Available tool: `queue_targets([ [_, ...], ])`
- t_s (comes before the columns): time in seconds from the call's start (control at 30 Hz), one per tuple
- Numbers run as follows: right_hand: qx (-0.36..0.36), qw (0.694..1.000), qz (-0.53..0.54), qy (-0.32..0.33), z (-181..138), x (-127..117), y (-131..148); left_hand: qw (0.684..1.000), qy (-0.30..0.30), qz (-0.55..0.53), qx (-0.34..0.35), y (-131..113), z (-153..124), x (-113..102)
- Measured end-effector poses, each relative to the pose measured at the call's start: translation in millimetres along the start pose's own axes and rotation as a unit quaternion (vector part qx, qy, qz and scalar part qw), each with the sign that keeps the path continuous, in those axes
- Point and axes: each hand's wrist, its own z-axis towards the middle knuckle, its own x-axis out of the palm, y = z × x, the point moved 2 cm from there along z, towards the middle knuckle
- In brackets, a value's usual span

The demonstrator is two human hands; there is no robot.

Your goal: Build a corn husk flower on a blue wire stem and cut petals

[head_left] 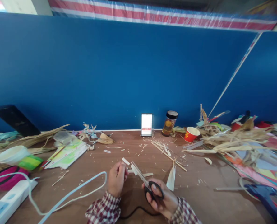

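Note:
My right hand (160,196) is wrapped round the black handles of a pair of scissors (141,176), whose blades point up and left. My left hand (117,177) is closed in a pinch left of the blade tips. What its fingers hold, if anything, I cannot make out. A short white strip (126,161) shows just beyond those fingertips; whether it touches them is unclear. Another pale piece (134,169) lies by or behind the blades, and a flat husk strip (148,175) is just right of them. A tied piece of pale husk (171,177) rests above my right hand.
Thin sticks (169,157) and scraps litter the brown table (133,149). A lidded jar (169,123) and a red paper cup (191,134) stand at the back. Dried husks (236,138) and a blue glue gun (264,193) lie right; a power strip (17,196) and cables (75,189) lie left.

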Motion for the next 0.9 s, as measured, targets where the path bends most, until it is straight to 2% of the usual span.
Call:
queue_targets([
  [0.1, 0.002, 1.0, -0.011, -0.005, 0.6, -0.4, -0.1, 1.0, 0.0, -0.028, 0.012, -1.9, 0.2, 1.9],
  [0.2, 0.001, 1.0, -0.028, -0.011, 1.1, -1.2, 0.0, 1.0, 0.002, -0.029, -0.007, -0.6, 0.3, 2.1],
  [0.43, 0.013, 0.996, -0.081, -0.028, 2.5, -0.7, -1.6, 0.997, 0.074, -0.019, -0.015, 0.6, -3.2, 5.9],
  [0.6, 0.013, 0.994, -0.099, -0.044, 3.4, -0.5, -3.6, 0.995, 0.068, -0.056, -0.037, -1.7, -4.8, 7.7],
  [0.77, 0.008, 0.992, -0.117, -0.043, 3.8, -0.4, -3.6, 0.985, 0.07, -0.12, -0.101, -1.5, -8.4, 9.9],
  [0.9, 0.01, 0.991, -0.122, -0.047, 3.3, 0.5, -2.3, 0.982, 0.071, -0.133, -0.113, -2.4, -9.9, 10.0],
])
